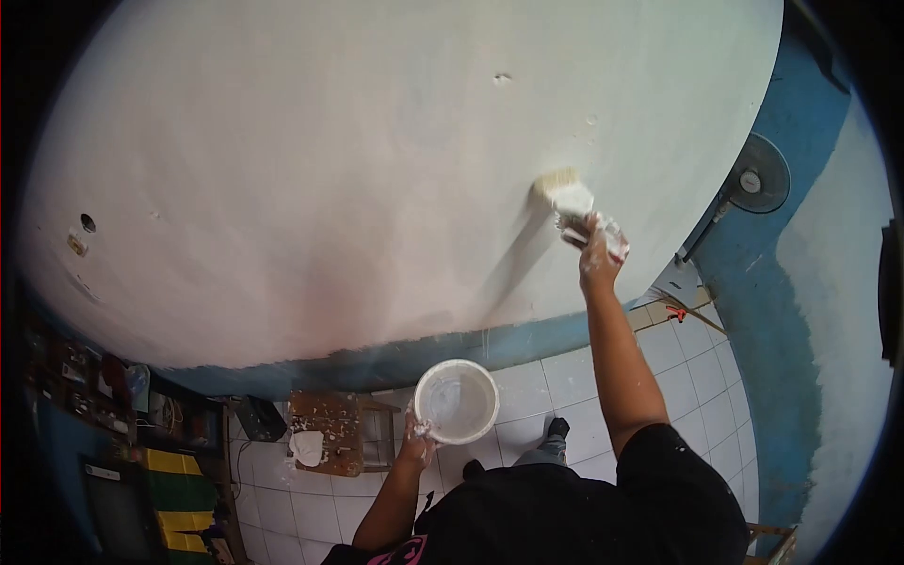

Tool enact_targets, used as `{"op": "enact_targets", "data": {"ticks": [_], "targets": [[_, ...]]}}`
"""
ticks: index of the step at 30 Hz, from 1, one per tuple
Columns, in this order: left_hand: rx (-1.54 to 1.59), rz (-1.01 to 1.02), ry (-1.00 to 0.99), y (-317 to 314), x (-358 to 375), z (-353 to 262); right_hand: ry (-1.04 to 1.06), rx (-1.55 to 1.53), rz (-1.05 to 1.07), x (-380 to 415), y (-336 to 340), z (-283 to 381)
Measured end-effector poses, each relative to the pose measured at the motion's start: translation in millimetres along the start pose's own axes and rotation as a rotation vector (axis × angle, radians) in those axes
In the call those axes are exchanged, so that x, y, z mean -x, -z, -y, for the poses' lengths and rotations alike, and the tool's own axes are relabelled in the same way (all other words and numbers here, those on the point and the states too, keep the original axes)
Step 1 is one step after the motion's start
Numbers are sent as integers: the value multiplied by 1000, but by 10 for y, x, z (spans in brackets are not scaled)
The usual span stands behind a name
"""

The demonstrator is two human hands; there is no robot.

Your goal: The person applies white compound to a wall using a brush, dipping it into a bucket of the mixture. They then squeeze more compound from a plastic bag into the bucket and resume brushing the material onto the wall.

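My right hand [601, 250], spattered with white paint, is closed round the handle of a wide paintbrush [568, 196]. The bristles point up and touch the wall [377, 188], which is covered in white paint above a blue strip along its foot. Lower down, my left hand [418, 437] grips the side of a white bucket [493, 407], also with paint on the fingers. The bucket is held up above the floor, its mouth facing me, with a pale coating or liquid inside.
A paint-spattered wooden stool [325, 419] with a white cloth-like piece stands left of the bucket, near a black box [261, 418]. A fan [756, 179] stands at the right by the partly painted blue wall [786, 311]. Shelves and a cabinet [179, 405] line the left.
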State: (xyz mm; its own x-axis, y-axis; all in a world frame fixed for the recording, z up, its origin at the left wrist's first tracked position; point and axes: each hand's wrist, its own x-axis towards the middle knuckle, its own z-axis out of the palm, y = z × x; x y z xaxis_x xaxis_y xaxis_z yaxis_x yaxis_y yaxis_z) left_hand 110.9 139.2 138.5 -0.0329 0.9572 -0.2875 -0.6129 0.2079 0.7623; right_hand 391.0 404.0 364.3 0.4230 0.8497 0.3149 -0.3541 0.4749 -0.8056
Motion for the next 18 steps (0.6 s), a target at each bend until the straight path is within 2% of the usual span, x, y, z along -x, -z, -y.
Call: {"op": "enact_targets", "data": {"ticks": [3,5,6,8,10,12,13,15,16,17,18], "targets": [[0,-31,-9,226,157,-70,-57,-47,84,173,-48,-51],[-37,-7,-35,311,256,-125,123,-83,212,53,-173,113],[-47,19,-59,316,289,-166,164,-40,193,-17,-343,375],[-30,35,-100,343,245,-224,340,-173,238,-274,-627,744],[33,4,-110,354,267,-184,272,-167,108,-239,-958,1206],[89,-130,-7,245,322,-187,274,-136,148,-239,-1023,1041],[115,-198,50,210,360,-199,356,-95,219,-120,-959,827],[80,-81,5,370,306,-62,276,-66,177,96,-727,138],[66,-22,-24,405,275,-35,256,114,256,300,-602,41],[99,-13,-29,453,239,-1,187,22,285,408,-428,-271],[128,-3,-33,436,239,-28,-35,142,204,573,-401,-241]]}}
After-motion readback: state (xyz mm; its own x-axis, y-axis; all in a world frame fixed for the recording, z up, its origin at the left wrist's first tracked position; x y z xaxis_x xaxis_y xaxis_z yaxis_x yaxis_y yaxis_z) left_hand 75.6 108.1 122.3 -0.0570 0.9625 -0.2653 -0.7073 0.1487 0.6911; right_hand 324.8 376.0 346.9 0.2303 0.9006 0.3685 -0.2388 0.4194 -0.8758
